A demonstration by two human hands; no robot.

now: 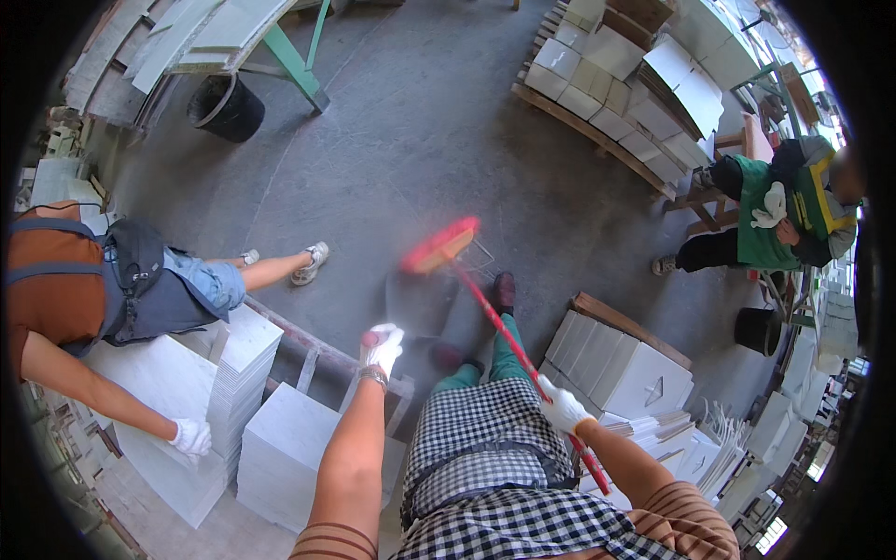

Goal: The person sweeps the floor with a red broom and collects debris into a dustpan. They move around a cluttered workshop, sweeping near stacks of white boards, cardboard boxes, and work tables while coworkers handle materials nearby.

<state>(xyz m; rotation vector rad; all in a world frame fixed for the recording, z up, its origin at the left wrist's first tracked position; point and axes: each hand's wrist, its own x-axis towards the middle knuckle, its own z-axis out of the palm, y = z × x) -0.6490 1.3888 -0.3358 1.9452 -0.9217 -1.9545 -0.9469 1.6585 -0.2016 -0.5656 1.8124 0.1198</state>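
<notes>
The person's right hand [565, 411], in a white glove, is gripping the lower part of a red-handled broom [495, 315], fingers wrapping round the shaft while its tail end is sticking out past the wrist. The shaft is slanting up and away to the broom head [441, 246], whose red bristles are blurring above the grey floor [373, 140], beyond the person's shoes. The left hand [381, 351], also gloved (a metal watch [373, 374] is circling its wrist), is curling shut around a pinkish rounded piece [381, 334]; what that belongs to, one cannot tell. Beside the left forearm, white blocks [287, 446] are sitting, and a co-worker's gloved hand [191, 437] is touching a stack of pale slabs [154, 383].
</notes>
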